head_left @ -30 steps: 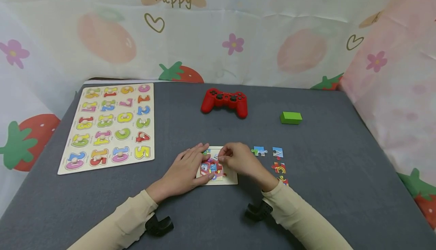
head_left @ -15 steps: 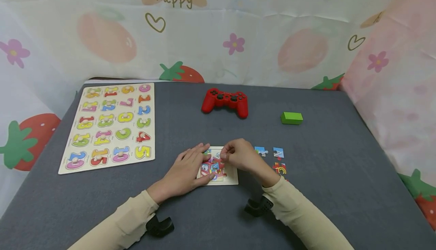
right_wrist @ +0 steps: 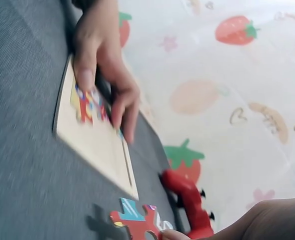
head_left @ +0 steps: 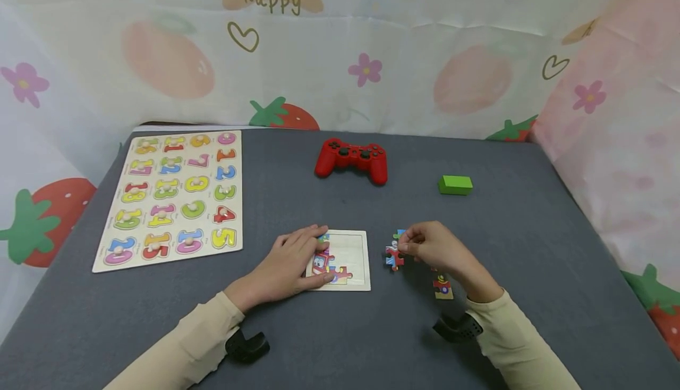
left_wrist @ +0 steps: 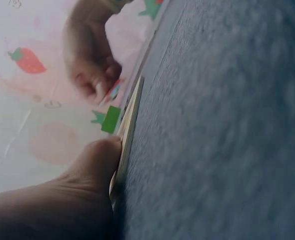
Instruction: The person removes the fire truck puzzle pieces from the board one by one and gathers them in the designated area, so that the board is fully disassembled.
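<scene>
My left hand [head_left: 287, 266] rests on the left part of a pale jigsaw tray [head_left: 355, 248], fingers and thumb spread over its pieces. A few joined pieces [head_left: 340, 275] show along the tray's left and lower side; the rest of that part lies under the hand. To the right of the tray, my right hand [head_left: 437, 253] pinches a red, blue and white jigsaw piece [head_left: 394, 258] between thumb and finger. In the right wrist view this jigsaw piece [right_wrist: 137, 222] is raised over the cloth, apart from the tray [right_wrist: 95, 145].
Loose jigsaw pieces lie by the right hand, one red and yellow piece [head_left: 443, 287] plainly visible, others partly hidden. A red game controller [head_left: 351, 160] and a green block [head_left: 455, 185] stand farther back. A number peg board [head_left: 172, 201] lies at the left.
My right hand has lifted the jigsaw piece out of the tray and moved right with it, baring the tray's right side. The left hand has stayed put.
</scene>
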{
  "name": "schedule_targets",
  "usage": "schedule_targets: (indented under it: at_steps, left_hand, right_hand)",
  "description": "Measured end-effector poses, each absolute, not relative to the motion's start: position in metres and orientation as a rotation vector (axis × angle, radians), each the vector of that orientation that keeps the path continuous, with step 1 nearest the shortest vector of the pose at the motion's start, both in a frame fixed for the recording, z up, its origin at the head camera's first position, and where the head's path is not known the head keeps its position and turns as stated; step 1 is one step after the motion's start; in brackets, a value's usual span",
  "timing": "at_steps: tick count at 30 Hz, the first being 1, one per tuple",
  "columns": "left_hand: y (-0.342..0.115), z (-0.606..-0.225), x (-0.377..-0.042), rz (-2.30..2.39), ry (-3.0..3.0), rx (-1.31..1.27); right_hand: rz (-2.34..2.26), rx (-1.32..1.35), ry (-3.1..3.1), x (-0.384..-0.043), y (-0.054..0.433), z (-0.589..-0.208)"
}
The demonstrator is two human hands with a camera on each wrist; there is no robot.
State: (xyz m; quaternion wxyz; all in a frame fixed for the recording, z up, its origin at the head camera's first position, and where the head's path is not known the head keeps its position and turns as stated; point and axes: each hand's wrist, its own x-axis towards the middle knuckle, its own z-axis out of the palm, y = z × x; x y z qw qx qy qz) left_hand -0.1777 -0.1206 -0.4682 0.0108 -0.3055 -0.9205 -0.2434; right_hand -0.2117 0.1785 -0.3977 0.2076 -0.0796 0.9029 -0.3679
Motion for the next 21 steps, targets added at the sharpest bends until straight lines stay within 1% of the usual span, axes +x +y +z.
schedule_targets:
  at_steps: [7, 14, 21]
  left_hand:
    - [-0.126, -0.467, -0.18, -0.785, -2.862, -0.978]
    - [-0.127, -0.47, -0.18, -0.766, -2.834, -0.967]
    - [-0.126, -0.472, -0.182, -0.742, -2.836, -0.983]
  right_hand:
    - [-0.992, -0.203, 2.505, -0.208, 0.199, -0.399]
    - [-0.938, -0.224, 2.552, -0.207, 0.2, -0.401]
    - [-0.868, -0.188, 2.607, -0.205, 0.196, -0.404]
